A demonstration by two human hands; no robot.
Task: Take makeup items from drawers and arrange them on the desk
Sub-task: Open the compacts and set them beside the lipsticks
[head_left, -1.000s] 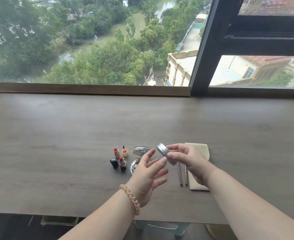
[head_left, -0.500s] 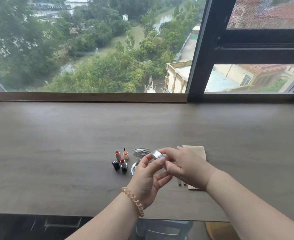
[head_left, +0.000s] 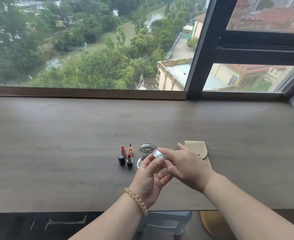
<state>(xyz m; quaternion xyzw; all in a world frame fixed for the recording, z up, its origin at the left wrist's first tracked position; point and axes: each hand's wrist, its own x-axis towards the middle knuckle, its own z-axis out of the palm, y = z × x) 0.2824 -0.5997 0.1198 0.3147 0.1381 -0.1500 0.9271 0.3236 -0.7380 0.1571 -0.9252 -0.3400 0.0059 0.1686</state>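
A small round silver compact [head_left: 157, 153] is held above the wooden desk [head_left: 73, 135] between both hands. My left hand [head_left: 149, 177], palm up with a bead bracelet at the wrist, pinches its near edge. My right hand [head_left: 182, 166] grips it from the right side. To the left stand an open red lipstick [head_left: 129, 158], its black cap [head_left: 121, 160], a pink lip tube [head_left: 123, 150] and a small orange-capped tube [head_left: 130, 149]. A clear round lid [head_left: 147, 147] lies behind the hands. Another round case [head_left: 140, 161] is partly hidden by my left hand.
A beige snap pouch [head_left: 197, 148] lies on the desk right of my right hand. A large window with a dark frame [head_left: 200, 66] rises behind the desk. Below the front edge are a drawer handle [head_left: 65, 220] and a stool [head_left: 165, 222].
My left hand rose from open below the compact to pinching it together with my right hand. The compact turned from tilted toward flat, and the two pencils are now hidden by the hands.
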